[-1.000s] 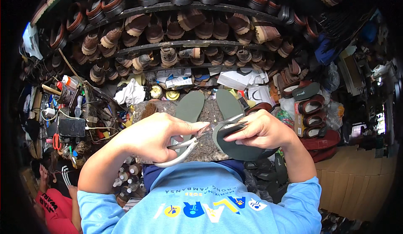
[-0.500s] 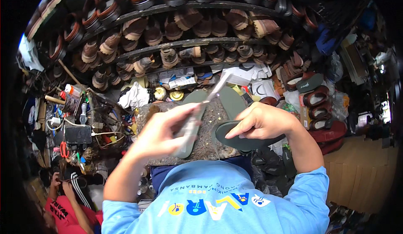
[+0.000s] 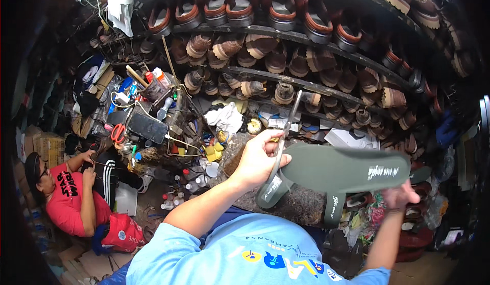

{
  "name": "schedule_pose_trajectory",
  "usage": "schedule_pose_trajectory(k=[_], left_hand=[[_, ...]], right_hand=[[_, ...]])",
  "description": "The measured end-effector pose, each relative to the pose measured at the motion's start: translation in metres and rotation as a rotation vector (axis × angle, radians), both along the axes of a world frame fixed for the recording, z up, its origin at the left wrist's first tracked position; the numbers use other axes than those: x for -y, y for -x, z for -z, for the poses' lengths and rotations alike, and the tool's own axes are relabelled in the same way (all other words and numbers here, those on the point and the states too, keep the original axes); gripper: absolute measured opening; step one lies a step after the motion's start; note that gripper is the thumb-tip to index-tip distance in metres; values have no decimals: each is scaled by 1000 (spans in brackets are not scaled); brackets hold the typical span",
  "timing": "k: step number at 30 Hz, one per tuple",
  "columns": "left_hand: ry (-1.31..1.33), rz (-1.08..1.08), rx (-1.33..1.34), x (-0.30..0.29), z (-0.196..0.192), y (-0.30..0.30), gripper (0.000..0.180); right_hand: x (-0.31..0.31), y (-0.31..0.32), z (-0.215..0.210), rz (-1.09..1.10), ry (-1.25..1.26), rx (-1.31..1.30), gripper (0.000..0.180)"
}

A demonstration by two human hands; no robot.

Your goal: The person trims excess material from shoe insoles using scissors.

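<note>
My left hand pinches a thin, slightly bent grey strip-like piece, seen edge-on, so its kind is hard to tell. My right hand grips the heel end of a dark green insole, with some fingers hidden beneath it. This insole is raised above the bench and lies nearly level, its toe end by my left thumb. Under it, on a rough, dark work block, lie two more green insoles: one below my left hand, the other farther right, both partly covered.
Shelves of brown shoes rise ahead. A cluttered bench at the left holds a phone with cables and red scissors. Small bottles stand below it. A person in a red shirt sits at the far left.
The view has swung left. The raised insole has turned to show its broad face, and my right hand has shifted to its heel end. My left hand still holds the thin piece, now more upright.
</note>
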State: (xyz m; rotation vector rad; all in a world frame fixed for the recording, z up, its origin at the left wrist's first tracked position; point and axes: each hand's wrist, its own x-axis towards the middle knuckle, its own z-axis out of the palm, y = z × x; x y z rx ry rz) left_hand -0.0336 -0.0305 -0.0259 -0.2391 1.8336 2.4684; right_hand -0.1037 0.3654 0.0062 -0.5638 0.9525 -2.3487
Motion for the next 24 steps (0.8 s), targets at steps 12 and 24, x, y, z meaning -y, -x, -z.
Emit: schedule_pose_trajectory(k=[12,24], left_hand=[[171,-108,-189,-24,-30,24,65],[363,412,-97,-37,14,-48,89]], right_hand=[[216,-31,27,610,24,379,28],[206,-30,0,868,149,402,25]])
